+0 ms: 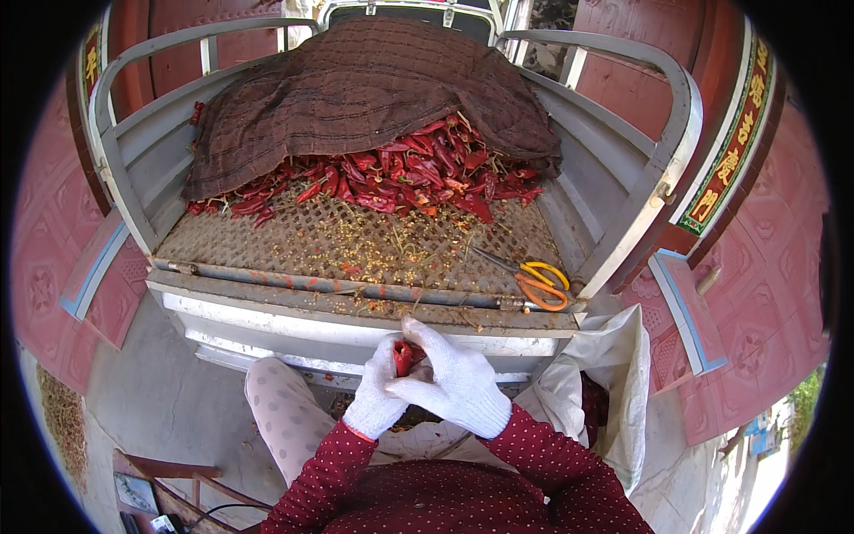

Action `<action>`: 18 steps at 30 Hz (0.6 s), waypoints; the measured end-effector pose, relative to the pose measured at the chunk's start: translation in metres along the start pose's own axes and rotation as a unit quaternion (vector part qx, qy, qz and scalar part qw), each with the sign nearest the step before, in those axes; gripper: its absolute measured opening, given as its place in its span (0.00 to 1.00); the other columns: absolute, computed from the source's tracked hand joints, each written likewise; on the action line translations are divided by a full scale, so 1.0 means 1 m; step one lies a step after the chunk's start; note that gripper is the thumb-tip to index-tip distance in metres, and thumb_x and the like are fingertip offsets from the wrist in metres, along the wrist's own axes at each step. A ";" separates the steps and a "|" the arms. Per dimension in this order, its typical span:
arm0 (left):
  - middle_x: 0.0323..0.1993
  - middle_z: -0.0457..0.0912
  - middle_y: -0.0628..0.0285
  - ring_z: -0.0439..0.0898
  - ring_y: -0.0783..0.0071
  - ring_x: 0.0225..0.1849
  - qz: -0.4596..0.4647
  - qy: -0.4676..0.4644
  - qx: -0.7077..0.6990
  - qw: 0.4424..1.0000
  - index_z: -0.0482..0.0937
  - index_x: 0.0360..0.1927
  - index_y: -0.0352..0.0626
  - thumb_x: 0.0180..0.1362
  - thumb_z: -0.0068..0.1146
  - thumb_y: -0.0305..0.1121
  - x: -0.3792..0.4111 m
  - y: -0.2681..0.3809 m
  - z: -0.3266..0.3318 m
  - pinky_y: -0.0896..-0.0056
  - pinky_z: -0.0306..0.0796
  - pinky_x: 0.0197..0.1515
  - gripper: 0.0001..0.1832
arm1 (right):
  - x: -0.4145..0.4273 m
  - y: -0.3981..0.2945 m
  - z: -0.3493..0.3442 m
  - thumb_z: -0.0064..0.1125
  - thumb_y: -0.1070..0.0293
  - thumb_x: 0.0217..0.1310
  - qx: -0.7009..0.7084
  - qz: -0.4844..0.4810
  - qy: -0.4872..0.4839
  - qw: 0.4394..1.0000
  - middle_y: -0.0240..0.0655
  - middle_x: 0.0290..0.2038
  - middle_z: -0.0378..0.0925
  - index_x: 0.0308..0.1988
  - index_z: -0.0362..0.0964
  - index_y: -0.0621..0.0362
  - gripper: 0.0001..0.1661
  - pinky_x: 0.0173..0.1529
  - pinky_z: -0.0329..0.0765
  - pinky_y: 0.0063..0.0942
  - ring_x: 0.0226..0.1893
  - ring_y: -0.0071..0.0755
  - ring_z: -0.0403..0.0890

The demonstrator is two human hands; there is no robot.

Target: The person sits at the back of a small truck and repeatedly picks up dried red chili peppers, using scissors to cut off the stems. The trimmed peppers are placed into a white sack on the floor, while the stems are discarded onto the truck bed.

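My left hand (375, 390), in a white knitted glove, grips a red chili pepper (402, 360) whose open, hollow end faces up. My right hand (464, 384), gloved alike, is close against it from the right. Its thumb reaches across to my left hand, and its forefinger is raised above the pepper. Whether its other fingers hold any of the pepper is hidden. Both hands are over my lap, just before the cargo bed's metal tailgate edge (267, 300). Scissors (524, 268) with one yellow and one orange handle lie on the bed's right corner, blades pointing left.
A brown cloth (373, 87) partly covers a heap of red chilies (427, 167) in the bed. Pale seeds (373, 247) litter its patterned floor. Metal rails (687, 113) flank the bed. A white woven sack (620, 387) containing red chilies stands at my right. A wooden stool (173, 467) is behind left.
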State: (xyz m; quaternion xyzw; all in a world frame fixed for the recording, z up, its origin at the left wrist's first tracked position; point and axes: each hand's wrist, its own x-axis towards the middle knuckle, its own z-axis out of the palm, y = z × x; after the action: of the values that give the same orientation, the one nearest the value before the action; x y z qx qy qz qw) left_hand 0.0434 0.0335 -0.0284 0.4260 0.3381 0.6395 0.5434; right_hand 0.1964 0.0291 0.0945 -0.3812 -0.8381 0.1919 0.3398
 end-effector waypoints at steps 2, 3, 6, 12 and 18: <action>0.47 0.81 0.52 0.83 0.65 0.49 -0.032 -0.019 -0.048 0.998 0.68 0.58 0.37 0.58 0.66 0.28 0.000 0.015 0.029 0.64 0.77 0.53 0.26 | -0.009 0.015 0.013 0.67 0.44 0.57 -0.022 0.004 0.069 0.997 0.47 0.42 0.81 0.66 0.65 0.50 0.43 0.39 0.83 0.41 0.37 0.51 0.86; 0.47 0.81 0.50 0.83 0.61 0.50 -0.025 -0.032 0.029 0.999 0.68 0.59 0.37 0.57 0.67 0.28 -0.001 0.019 0.034 0.63 0.77 0.53 0.28 | -0.015 0.023 0.017 0.67 0.46 0.58 -0.013 0.007 0.097 0.995 0.46 0.41 0.81 0.65 0.66 0.48 0.40 0.38 0.83 0.41 0.36 0.52 0.86; 0.49 0.78 0.56 0.79 0.69 0.54 0.012 -0.107 0.347 0.932 0.65 0.61 0.38 0.53 0.68 0.25 -0.011 0.066 0.090 0.68 0.74 0.57 0.32 | -0.034 0.023 -0.024 0.65 0.60 0.61 0.014 0.046 0.132 0.990 0.45 0.45 0.82 0.59 0.73 0.56 0.28 0.47 0.82 0.38 0.43 0.50 0.85; 0.71 0.62 0.46 0.67 0.61 0.70 -0.026 -0.433 0.160 0.887 0.44 0.77 0.35 0.56 0.64 0.33 0.014 0.041 0.191 0.64 0.63 0.70 0.51 | -0.094 0.053 -0.131 0.64 0.66 0.58 -0.082 0.064 0.289 0.952 0.46 0.43 0.82 0.53 0.77 0.58 0.21 0.48 0.81 0.37 0.42 0.50 0.85; 0.76 0.54 0.42 0.57 0.56 0.76 -0.223 -0.481 -0.017 0.848 0.40 0.78 0.34 0.60 0.59 0.31 0.016 -0.004 0.257 0.63 0.53 0.76 0.50 | -0.188 0.135 -0.205 0.63 0.61 0.57 -0.314 0.342 0.100 0.880 0.50 0.45 0.82 0.54 0.76 0.57 0.25 0.50 0.79 0.42 0.45 0.53 0.84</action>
State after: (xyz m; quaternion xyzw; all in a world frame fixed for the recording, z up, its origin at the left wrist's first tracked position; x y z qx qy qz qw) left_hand 0.2793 0.0420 0.0756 0.5841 0.1096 0.2213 0.7733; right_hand 0.5017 -0.0172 0.0791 -0.7478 -0.6337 -0.0164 0.1976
